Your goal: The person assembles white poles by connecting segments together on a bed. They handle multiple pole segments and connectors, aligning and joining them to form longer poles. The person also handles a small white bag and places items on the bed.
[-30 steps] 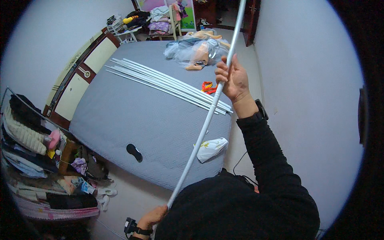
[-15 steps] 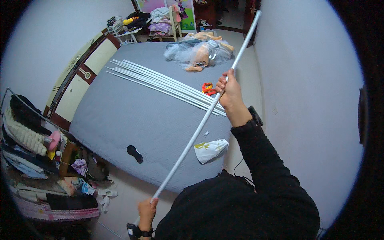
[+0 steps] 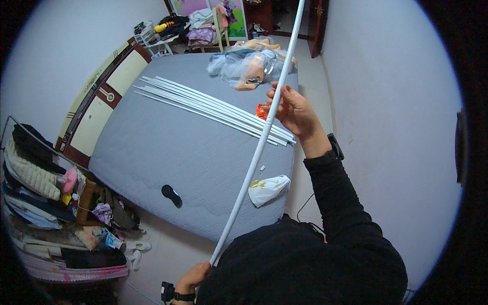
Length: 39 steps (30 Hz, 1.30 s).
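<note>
A long white pole (image 3: 245, 195) slants up in front of me, its top running past the upper edge of the picture. My left hand (image 3: 194, 275) is closed round its lower end, near my body; part of that hand is hidden by my black clothing. Higher up, my right hand (image 3: 297, 113) holds the pole between thumb and fingers, more loosely than a full fist. A joint line shows on the pole a little below that hand. Behind it, several thinner white rods (image 3: 203, 105) lie side by side across the grey bed (image 3: 137, 137).
On the bed lie a white plastic bag (image 3: 269, 190), a red-orange packet (image 3: 262, 111), a black sole-shaped item (image 3: 172, 195) and crumpled clear plastic wrapping (image 3: 244, 66). A wall (image 3: 391, 127) stands close on the right. Piled clothes (image 3: 30, 178) fill the left side.
The pole has risen and swung steeper, so its top end has left the picture. My right hand has loosened from a fist to a lighter hold, and my left hand has shifted right.
</note>
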Available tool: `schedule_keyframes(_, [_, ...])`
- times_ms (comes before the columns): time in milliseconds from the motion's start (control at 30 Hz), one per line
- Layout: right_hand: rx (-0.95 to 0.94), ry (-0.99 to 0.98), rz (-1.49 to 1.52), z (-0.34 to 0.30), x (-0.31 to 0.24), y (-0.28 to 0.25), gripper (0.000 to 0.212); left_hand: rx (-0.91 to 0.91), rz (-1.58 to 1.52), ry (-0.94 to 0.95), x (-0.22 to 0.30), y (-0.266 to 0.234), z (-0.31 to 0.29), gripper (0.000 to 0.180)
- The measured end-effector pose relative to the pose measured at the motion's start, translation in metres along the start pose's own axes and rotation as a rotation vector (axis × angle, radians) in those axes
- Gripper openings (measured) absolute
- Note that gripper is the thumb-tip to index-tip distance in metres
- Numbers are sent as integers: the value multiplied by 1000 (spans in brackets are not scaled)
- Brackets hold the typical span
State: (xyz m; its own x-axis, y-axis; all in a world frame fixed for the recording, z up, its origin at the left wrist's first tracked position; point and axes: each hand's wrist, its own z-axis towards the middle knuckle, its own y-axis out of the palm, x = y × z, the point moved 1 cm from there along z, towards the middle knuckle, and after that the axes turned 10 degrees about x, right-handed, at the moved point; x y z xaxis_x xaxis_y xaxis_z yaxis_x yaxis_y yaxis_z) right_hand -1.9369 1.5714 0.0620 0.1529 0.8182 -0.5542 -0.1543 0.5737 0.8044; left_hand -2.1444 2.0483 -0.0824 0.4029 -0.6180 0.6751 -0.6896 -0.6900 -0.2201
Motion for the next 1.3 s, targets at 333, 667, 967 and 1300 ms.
schedule_keyframes(333, [308,-14,-350,-8,5,5,24,489,356,100,3,22,9,56])
schedule_keyframes(667, [-388,121,535,18,4,40,44,1,-80,52,-4,17,-3,49])
schedule_keyframes(967, [540,-19,1,19,10,24,44,827,498,365,-3,7,19,49])
schedule_keyframes(1300, [541,-24,109,55,-69,-102,42,824,544,378,49,-89,-11,37])
